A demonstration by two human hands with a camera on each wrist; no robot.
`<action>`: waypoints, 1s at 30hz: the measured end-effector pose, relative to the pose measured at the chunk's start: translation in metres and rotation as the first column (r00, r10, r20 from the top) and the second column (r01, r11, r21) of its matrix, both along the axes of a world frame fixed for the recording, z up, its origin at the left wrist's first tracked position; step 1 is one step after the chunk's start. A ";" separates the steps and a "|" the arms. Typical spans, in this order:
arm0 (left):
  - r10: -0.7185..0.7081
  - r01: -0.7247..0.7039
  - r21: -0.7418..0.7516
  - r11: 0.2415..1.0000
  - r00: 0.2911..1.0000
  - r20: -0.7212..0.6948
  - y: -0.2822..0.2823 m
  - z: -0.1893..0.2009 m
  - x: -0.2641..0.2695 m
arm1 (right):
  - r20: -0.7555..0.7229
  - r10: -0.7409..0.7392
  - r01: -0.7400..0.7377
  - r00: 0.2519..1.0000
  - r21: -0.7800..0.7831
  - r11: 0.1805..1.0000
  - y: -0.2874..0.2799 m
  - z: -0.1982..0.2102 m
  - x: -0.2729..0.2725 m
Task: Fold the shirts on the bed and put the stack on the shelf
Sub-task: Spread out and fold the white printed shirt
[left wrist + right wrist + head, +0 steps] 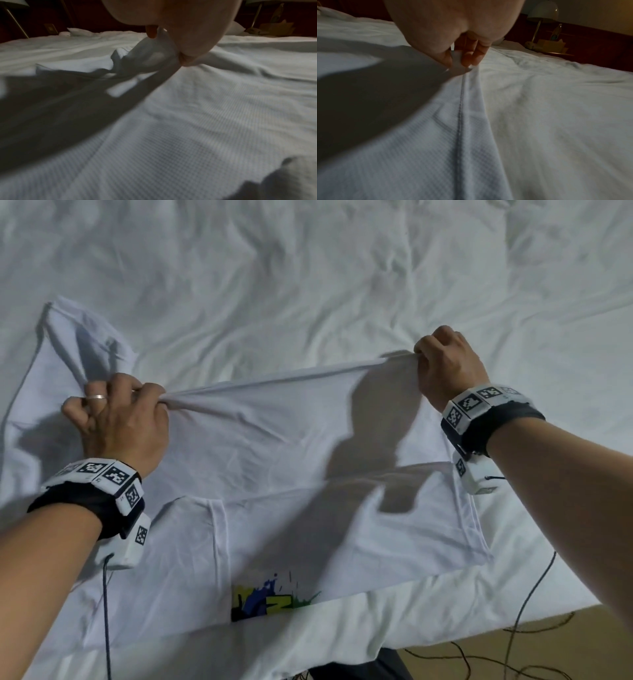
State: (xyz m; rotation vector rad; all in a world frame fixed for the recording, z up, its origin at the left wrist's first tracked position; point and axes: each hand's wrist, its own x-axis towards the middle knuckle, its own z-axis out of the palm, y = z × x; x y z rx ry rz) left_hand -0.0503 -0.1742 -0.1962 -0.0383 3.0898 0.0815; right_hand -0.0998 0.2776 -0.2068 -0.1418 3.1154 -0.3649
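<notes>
White rumpled bed [308, 268] fills the frame. Across its centre, a white shirt [274, 446] lies stretched between the left hand [120, 419] and right hand [445, 364], each pinching an edge. Keep both pinches level and taut, probably, so the fold lands straight.

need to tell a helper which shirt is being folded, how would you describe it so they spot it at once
Start from the white bed and look at its near edge. The white shirt lies there, its far edge lifted and stretched between the left hand and the right hand. Unlike the plain bedding around it, it has a fine waffle weave and a blue, yellow and green print near the bottom fold.
</notes>
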 end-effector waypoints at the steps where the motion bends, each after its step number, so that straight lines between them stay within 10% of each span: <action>1: 0.001 -0.001 0.000 1.000 1.000 -0.011 0.000 0.004 0.003 | -0.025 -0.001 0.001 1.000 -0.001 1.000 0.001 0.003 0.004; 18: -0.283 0.271 -0.149 0.951 0.957 -0.062 -0.017 0.028 0.171 | 0.029 -0.135 0.134 0.990 0.027 0.991 0.000 0.014 0.210; 30: -0.253 0.261 -0.104 0.960 0.963 0.089 0.002 0.016 0.186 | 0.158 -0.187 0.149 0.970 0.225 0.963 0.000 0.012 0.224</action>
